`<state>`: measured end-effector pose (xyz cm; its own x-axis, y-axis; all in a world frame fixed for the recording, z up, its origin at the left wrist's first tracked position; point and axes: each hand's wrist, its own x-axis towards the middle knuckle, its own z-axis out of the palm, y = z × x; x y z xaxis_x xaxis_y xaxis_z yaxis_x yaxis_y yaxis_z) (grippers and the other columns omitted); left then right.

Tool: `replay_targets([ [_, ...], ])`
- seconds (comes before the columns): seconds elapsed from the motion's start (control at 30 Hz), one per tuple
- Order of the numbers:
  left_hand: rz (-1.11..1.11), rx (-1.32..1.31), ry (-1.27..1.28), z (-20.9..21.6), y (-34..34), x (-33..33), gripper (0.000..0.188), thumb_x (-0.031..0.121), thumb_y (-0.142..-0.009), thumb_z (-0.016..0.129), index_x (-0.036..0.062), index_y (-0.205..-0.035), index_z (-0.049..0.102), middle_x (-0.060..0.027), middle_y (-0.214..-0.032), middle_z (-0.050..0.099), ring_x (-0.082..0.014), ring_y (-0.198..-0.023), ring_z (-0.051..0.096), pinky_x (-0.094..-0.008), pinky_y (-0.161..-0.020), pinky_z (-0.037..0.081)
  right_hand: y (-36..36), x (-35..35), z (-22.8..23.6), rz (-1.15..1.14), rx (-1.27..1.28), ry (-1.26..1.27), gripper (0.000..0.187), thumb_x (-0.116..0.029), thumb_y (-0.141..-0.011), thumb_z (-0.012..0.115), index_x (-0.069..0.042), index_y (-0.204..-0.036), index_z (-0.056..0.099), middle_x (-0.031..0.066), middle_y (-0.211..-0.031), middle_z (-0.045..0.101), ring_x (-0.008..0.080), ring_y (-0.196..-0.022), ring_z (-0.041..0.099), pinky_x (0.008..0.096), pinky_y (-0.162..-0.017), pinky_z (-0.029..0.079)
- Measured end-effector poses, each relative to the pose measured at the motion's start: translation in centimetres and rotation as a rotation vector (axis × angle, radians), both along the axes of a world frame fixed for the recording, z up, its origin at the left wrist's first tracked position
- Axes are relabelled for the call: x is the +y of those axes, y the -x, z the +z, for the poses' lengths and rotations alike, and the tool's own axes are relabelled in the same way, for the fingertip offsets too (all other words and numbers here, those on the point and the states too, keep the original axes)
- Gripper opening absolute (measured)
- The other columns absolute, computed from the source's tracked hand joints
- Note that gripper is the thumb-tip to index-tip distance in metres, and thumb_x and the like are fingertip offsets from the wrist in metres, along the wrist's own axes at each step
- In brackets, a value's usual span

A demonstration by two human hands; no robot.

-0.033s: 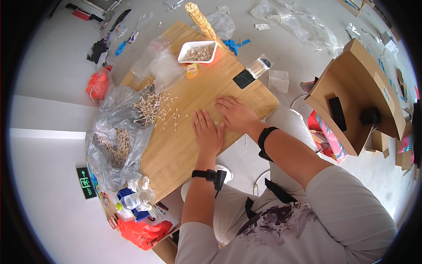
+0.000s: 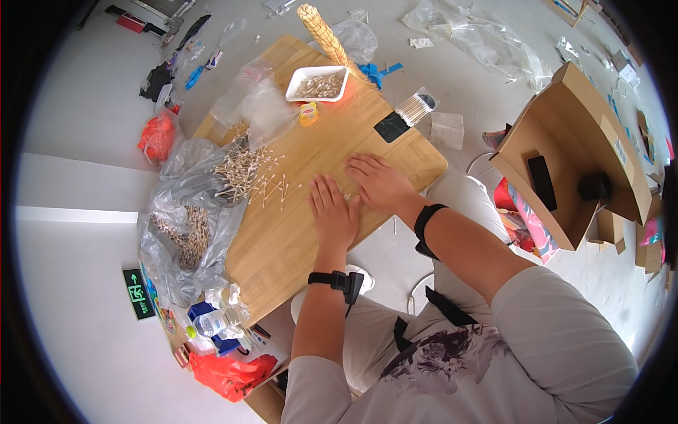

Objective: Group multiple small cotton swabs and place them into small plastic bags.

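Observation:
My left hand [image 2: 333,212] lies flat on the wooden table [image 2: 282,275] near its front edge, fingers stretched out. Beside it, my right hand [image 2: 381,184] also rests flat, its fingers pointing left. A few small pale bits, too small to tell, show between the two hands. Left of my left hand, loose cotton swabs [image 2: 244,169] lie in a heap, with several strays spread toward me. Beyond my right hand, a row of cotton swabs [image 2: 414,108] sits in a clear pack by a black rectangular piece [image 2: 391,127]. Neither hand holds anything.
A white tray [image 2: 317,98] of cotton swabs stands at the back, with a small yellow container [image 2: 308,114] beside it. Grey plastic bags [image 2: 198,177] holding more swabs cover the left edge. A clear bottle [image 2: 212,324] lies front left. An open cardboard box [image 2: 522,162] stands at right.

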<state>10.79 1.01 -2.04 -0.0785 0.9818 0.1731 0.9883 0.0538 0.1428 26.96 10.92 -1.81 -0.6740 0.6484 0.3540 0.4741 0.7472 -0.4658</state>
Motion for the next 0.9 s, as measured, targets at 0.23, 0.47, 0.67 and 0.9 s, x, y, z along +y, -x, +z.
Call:
replay_targets([
  [0.23,0.058,-0.07,-0.036,1.5,0.3,-1.2,0.082,0.043,-0.105,0.051,-0.0095,-0.161,0.022,-0.0312,-0.168,0.021,-0.0459,-0.158,0.019,-0.0556,-0.128,0.014,-0.3,-0.1,0.0,0.009,0.009,0.01,0.046,-0.015,-0.09,0.062,-0.005,-0.135,0.058,0.0105,-0.15,0.055,0.0265,-0.147,0.044,0.0441,-0.125,0.031],
  [0.47,0.003,-0.065,0.04,1.2,-1.9,-2.9,0.082,0.038,-0.104,0.054,-0.0116,-0.16,0.019,-0.0319,-0.168,0.021,-0.0462,-0.158,0.018,-0.0547,-0.128,0.014,-0.1,0.1,0.0,0.024,0.002,0.002,0.048,-0.015,-0.089,0.063,-0.004,-0.135,0.058,0.0111,-0.15,0.054,0.0273,-0.147,0.043,0.0442,-0.125,0.031],
  [0.67,0.006,-0.077,-0.005,0.7,-1.5,-2.1,0.085,0.041,-0.103,0.055,-0.0128,-0.16,0.019,-0.0328,-0.168,0.021,-0.0472,-0.157,0.019,-0.0548,-0.128,0.015,-0.1,0.2,0.1,0.026,0.011,0.017,0.046,-0.013,-0.089,0.061,-0.004,-0.134,0.059,0.0113,-0.15,0.054,0.0278,-0.147,0.044,0.0445,-0.125,0.032],
  [0.9,0.017,-0.201,-0.045,0.6,-0.2,-2.1,0.075,0.037,-0.104,0.055,-0.0067,-0.159,0.029,-0.0279,-0.166,0.03,-0.0468,-0.156,0.022,-0.0564,-0.128,0.014,-0.1,0.0,0.5,0.024,0.004,0.009,0.047,-0.014,-0.089,0.062,-0.003,-0.135,0.059,0.0122,-0.15,0.054,0.0285,-0.147,0.043,0.0453,-0.125,0.031],
])
